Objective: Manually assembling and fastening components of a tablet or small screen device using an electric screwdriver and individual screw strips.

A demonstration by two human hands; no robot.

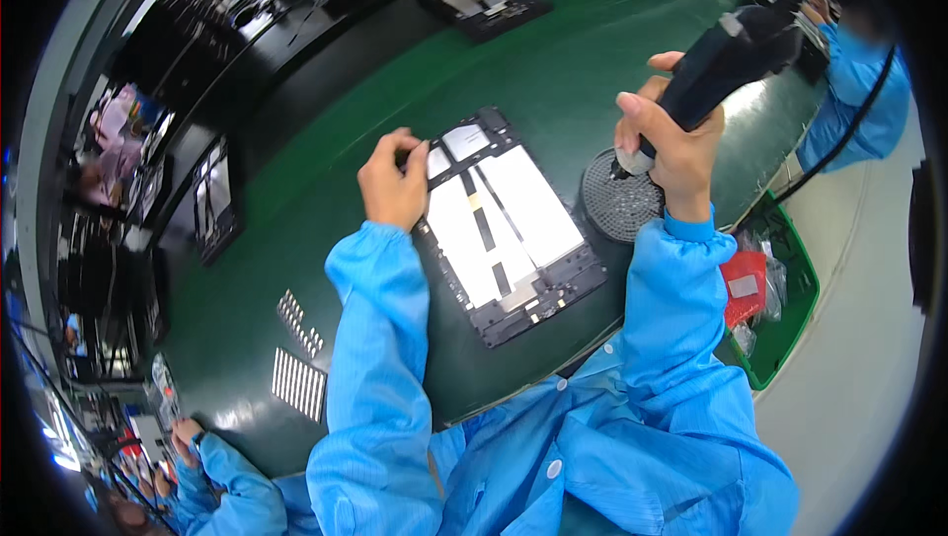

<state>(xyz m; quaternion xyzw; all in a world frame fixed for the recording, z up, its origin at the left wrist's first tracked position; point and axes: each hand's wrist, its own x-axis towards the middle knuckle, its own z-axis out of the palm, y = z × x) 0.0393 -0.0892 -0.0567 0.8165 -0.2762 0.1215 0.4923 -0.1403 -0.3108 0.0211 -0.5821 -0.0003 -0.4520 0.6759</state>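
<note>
1. Right now the right hand point(671, 146) has its grip closed around a dark electric screwdriver point(731, 57), tip pointing down at a round grey screw tray point(620, 196) directly beneath the grip.
2. Left hand point(393, 186) rests on the upper left corner of an opened tablet point(506, 225); the fingers look pinched on something small at that edge, but I cannot tell what, if anything, they grip.
3. Tablet lies flat on the green table point(553, 72), between the two grips, touching the left one and just beside the tray.
4. Likely risk: the driver tip could pick a screw badly and drop it into the open tablet, since tray and tablet sit so close.
5. Another risk: if the left grip eases, the tablet may slide or turn under the driver's push.
6. Cable point(839, 141) trailing from the driver, behind the right grip, could drag and pull the tip off line.
7. Strips of small parts point(298, 383) lie well apart, nearer the left elbow, where a sleeve could sweep them.
</note>
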